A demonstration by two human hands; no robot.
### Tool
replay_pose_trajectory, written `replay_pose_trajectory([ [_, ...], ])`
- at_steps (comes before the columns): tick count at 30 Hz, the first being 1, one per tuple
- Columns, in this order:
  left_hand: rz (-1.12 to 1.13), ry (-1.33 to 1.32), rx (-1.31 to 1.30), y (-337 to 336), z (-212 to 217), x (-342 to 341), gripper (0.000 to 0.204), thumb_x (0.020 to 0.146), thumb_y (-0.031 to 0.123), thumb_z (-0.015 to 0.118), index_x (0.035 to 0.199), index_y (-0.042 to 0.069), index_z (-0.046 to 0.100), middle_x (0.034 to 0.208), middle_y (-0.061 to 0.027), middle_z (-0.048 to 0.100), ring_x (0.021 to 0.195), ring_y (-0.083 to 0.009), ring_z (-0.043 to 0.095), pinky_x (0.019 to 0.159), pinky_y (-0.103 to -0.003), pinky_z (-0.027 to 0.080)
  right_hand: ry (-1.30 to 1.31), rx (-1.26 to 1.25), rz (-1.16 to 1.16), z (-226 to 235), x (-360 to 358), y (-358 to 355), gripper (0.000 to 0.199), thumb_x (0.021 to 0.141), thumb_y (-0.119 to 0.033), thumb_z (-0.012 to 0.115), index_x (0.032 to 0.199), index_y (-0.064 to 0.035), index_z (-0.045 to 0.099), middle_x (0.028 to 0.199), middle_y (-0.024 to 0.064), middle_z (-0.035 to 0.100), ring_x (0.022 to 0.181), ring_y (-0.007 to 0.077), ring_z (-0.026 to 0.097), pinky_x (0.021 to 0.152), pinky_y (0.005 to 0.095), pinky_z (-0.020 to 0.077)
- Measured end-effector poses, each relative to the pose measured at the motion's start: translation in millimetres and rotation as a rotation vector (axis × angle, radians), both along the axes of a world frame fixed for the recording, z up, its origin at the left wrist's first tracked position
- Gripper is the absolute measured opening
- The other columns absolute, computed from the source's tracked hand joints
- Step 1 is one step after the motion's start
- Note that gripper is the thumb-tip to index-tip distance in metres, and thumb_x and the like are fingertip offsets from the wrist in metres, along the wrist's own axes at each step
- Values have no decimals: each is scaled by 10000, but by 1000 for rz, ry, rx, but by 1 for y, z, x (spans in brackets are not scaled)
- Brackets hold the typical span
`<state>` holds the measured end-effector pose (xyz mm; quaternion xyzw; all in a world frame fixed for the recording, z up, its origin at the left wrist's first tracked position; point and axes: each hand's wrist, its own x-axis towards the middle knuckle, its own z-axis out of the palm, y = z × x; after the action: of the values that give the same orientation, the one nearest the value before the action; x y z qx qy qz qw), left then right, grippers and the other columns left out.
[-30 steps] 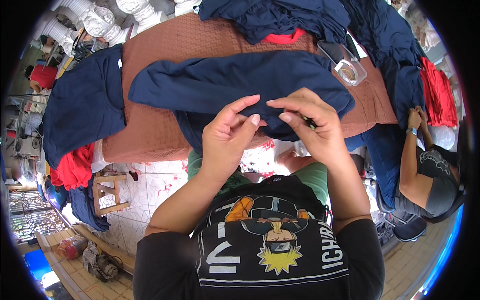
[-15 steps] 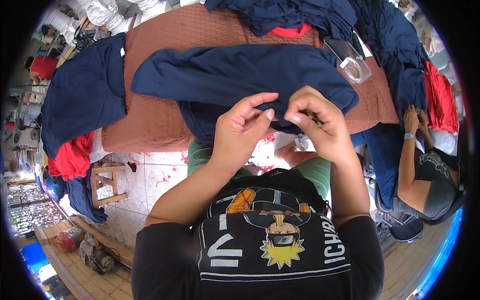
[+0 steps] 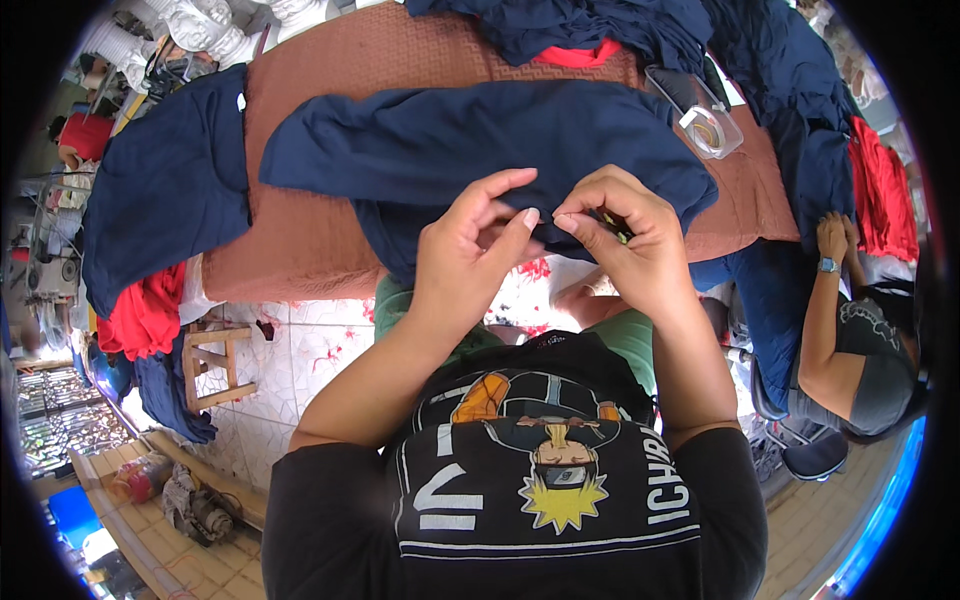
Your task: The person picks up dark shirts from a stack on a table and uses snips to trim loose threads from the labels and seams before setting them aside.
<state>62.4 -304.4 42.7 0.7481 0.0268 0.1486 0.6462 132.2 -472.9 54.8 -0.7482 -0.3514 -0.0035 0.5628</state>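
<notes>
My left hand is raised over the near edge of the table, its index finger stretched out and its thumb apart from it; the other fingers curl behind. Close beside it, my right hand pinches thumb and index finger together, and what lies between the tips is too small to make out. A small dark and yellowish object shows inside the curl of my right fingers, mostly hidden. Beneath and beyond both hands lies a dark navy garment, spread across the table with part hanging over the near edge.
A brown cloth covers the table. Navy garments lie at the left and far side, with red cloth below. A clear plastic box sits at the right. Another person's hands work on navy fabric. A wooden stool stands left.
My right hand has shifted slightly left and away from me, its pinch now nearer my left thumb. My left hand has moved a little left. The garment has barely moved.
</notes>
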Motion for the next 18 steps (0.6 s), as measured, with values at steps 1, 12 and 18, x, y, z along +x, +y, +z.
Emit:
replay_pose_trajectory([
  [1,53,-28,226,4,4,-1,361,827,69,735,1177,79,650,934,-56,631,750,-106,590,666,-253,491,-47,-41,-5,2,0,0,196,740,113,695,884,-11,645,833,52,602,724,118,581,629,249,448],
  [12,36,-306,522,7,-14,15,215,672,120,818,846,110,692,848,19,684,890,-206,594,842,-340,395,30,-19,311,2,5,-22,256,717,-61,808,902,-34,633,852,50,608,690,107,559,593,246,419],
  [18,46,-329,428,6,-23,15,222,667,94,828,841,98,689,857,6,692,868,-206,598,837,-338,400,-103,-182,-21,4,-4,-32,370,717,-95,799,1042,-50,628,963,105,611,807,229,623,685,310,500],
])
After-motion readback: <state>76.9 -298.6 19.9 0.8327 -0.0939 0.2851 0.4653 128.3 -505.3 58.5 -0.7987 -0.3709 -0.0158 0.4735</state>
